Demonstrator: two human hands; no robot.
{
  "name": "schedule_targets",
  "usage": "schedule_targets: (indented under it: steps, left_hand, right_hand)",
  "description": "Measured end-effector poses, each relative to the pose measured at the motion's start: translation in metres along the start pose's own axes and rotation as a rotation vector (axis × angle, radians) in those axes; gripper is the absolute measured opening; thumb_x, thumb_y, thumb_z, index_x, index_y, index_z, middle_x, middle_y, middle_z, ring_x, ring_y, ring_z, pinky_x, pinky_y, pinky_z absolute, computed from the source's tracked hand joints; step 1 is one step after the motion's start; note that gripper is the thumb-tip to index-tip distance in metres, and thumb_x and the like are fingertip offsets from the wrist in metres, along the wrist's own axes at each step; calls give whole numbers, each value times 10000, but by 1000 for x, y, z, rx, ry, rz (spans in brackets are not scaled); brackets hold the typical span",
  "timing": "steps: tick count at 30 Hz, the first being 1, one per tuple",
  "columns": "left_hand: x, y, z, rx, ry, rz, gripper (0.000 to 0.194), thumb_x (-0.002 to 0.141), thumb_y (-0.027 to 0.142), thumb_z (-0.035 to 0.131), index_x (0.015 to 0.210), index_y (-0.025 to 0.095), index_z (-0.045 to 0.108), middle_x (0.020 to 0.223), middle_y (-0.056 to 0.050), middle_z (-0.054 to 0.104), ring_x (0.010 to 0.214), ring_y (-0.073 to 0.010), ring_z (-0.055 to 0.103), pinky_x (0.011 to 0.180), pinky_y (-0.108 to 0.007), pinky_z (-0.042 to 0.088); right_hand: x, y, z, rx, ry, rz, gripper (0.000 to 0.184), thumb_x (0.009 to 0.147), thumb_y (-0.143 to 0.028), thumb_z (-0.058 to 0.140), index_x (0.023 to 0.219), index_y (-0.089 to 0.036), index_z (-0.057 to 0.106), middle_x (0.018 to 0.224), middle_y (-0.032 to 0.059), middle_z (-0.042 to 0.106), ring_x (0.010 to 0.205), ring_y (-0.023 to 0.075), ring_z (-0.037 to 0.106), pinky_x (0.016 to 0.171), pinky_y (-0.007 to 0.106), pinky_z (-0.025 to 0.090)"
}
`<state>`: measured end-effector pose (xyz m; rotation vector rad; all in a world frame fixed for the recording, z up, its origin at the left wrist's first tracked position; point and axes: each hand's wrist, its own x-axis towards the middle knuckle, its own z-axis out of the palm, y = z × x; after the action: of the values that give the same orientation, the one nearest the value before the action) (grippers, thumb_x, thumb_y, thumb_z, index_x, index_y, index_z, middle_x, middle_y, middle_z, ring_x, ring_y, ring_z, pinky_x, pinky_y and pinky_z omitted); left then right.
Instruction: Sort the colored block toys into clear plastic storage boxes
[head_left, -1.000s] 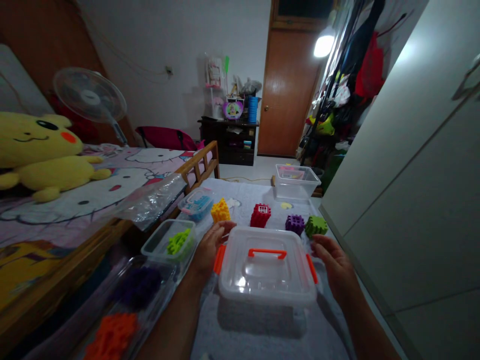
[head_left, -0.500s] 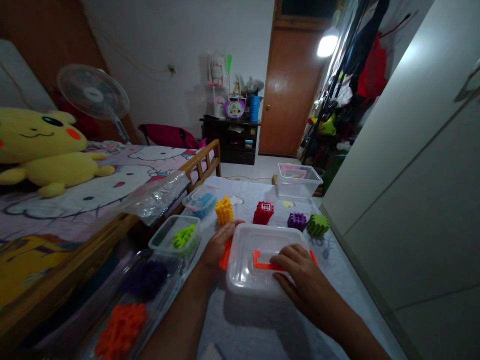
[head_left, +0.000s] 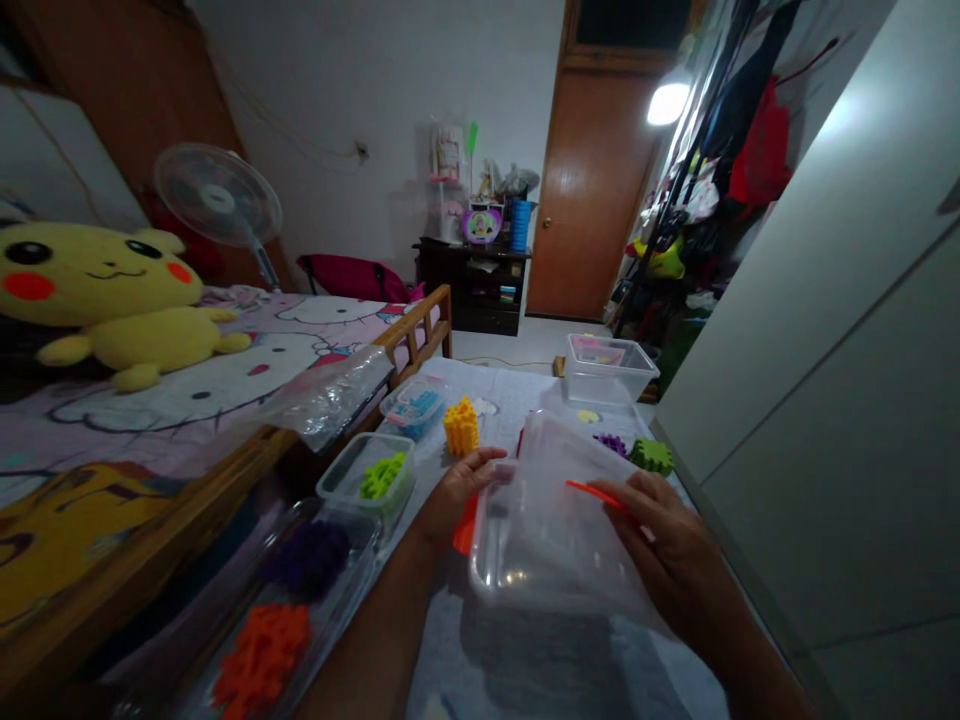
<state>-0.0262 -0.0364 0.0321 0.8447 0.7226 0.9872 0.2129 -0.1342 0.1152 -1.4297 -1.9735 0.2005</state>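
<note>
A clear plastic box [head_left: 559,530] with orange fittings is tilted up off the grey cloth [head_left: 480,385], its orange handle [head_left: 596,497] seen nearly edge-on. My right hand [head_left: 667,535] grips its right side. My left hand [head_left: 457,490] holds its left edge, near an orange latch [head_left: 465,525]. A yellow toy block [head_left: 461,427] stands just beyond my left fingers. Behind the box, a purple block [head_left: 611,442] is partly hidden, and a green block [head_left: 651,456] stands beside it.
Clear tubs and trays hold blue [head_left: 414,405], green [head_left: 381,478], purple [head_left: 307,558] and orange [head_left: 261,655] pieces along the bed side. Another clear box [head_left: 611,368] stands at the cloth's far end. A white wardrobe [head_left: 810,400] runs along the right.
The clear box has gone from lying flat to tilted up, its handle turned nearly edge-on. My right hand has moved from the handle to the box's right side, and the box now hides the red block.
</note>
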Motion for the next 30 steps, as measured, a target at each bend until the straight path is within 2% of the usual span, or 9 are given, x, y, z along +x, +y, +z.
schedule_targets:
  steps: [3, 6, 8, 10, 13, 17, 23, 27, 30]
  left_hand:
    - [1, -1, -2, -18, -81, -36, 485, 666, 247, 797, 1121, 180, 645, 999, -74, 741, 837, -210, 696, 787, -319, 513]
    - [0, 1, -4, -25, -108, -25, 480, 631, 166, 757, 1101, 168, 658, 1004, -84, 746, 863, -216, 695, 806, -322, 504]
    - [-2, 5, -6, -42, -89, -35, 496, 605, 119, 719, 1094, 177, 660, 995, -80, 749, 859, -216, 694, 803, -326, 501]
    - [-4, 10, -8, -60, -67, -46, 510, 585, 95, 693, 1086, 186, 661, 1006, -79, 751, 885, -222, 693, 820, -336, 495]
    - [-7, 16, -13, -35, -57, -59, 502, 587, 95, 685, 1081, 183, 670, 998, -86, 758, 931, -232, 693, 859, -340, 477]
    - [-9, 20, -19, 18, -75, -98, 497, 577, 111, 704, 1070, 170, 690, 977, -101, 768, 947, -239, 695, 891, -342, 460]
    - [-10, 22, -20, 48, 18, -90, 460, 571, 118, 713, 1028, 173, 710, 980, -97, 774, 949, -244, 699, 866, -344, 479]
    - [-11, 22, -19, 23, 4, -114, 459, 576, 125, 725, 1031, 183, 707, 994, -97, 772, 912, -245, 703, 831, -350, 502]
    - [-11, 21, -19, -2, 2, -102, 440, 590, 126, 725, 1025, 182, 707, 995, -95, 772, 896, -233, 705, 818, -335, 509]
  right_hand:
    - [-13, 17, -37, -91, 174, 79, 334, 958, -437, 446, 1069, -288, 723, 831, 59, 587, 725, 206, 583, 608, 309, 478]
    - [-30, 42, -69, -206, 283, 167, 396, 918, -568, 456, 971, -293, 736, 793, 56, 594, 664, 209, 587, 565, 329, 465]
    - [-44, 61, -82, -246, 299, 202, 442, 895, -623, 458, 920, -283, 738, 877, 77, 641, 731, 232, 631, 620, 358, 499]
    - [-58, 79, -85, -253, 259, 214, 454, 882, -633, 468, 926, -277, 747, 948, 94, 673, 806, 255, 663, 680, 380, 531]
    - [-77, 101, -78, -240, 160, 239, 395, 905, -534, 469, 961, -272, 758, 1005, 101, 696, 876, 263, 679, 747, 382, 552]
    - [-90, 117, -60, -219, 39, 269, 336, 881, -421, 492, 976, -277, 780, 996, 104, 728, 922, 276, 677, 806, 400, 555]
    - [-86, 127, -25, -214, -35, 315, 335, 845, -288, 475, 922, -254, 799, 962, 116, 744, 925, 283, 665, 838, 432, 538]
    - [-81, 134, 2, -214, -24, 287, 345, 832, -206, 472, 948, -246, 795, 983, 107, 743, 945, 273, 650, 869, 422, 524]
    - [-81, 136, 19, -181, -84, 252, 343, 807, -179, 492, 977, -223, 786, 995, 120, 739, 950, 279, 654, 870, 436, 529]
